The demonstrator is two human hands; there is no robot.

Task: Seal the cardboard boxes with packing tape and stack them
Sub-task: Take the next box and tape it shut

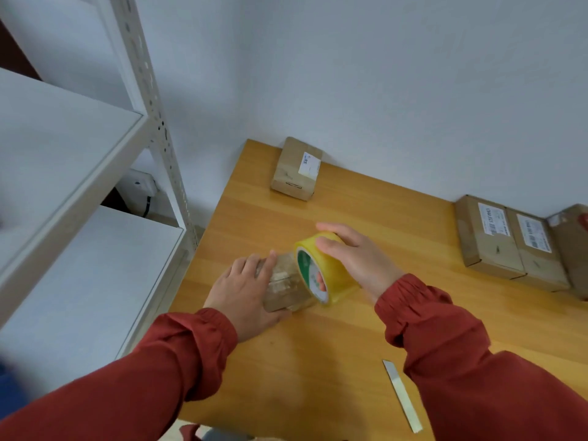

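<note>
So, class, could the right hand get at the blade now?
Probably not straight away: the right hand grips the tape. Once freed, nothing lies between it and the blade.

- Small box (288, 289): tape-glossed, seemingly closed, lying flat.
- Tape roll (321, 272): yellowish, on edge, touching the small box.
- Labelled box (297, 168): far corner; three more boxes (486, 237) side by side at right.

Plain pale grey-white wall (381, 74) behind, bare, evenly lit, soft shadow near shelving. Light wooden table (318, 361) against wall, honey-toned grain, far left corner in view. White metal shelving unit (63, 148) at left, just beside table; perforated upright (159, 122) slanting across view, two flat white shelves. White wall socket (140, 186) low behind upright, dark cable (147, 205) hanging below.
</note>
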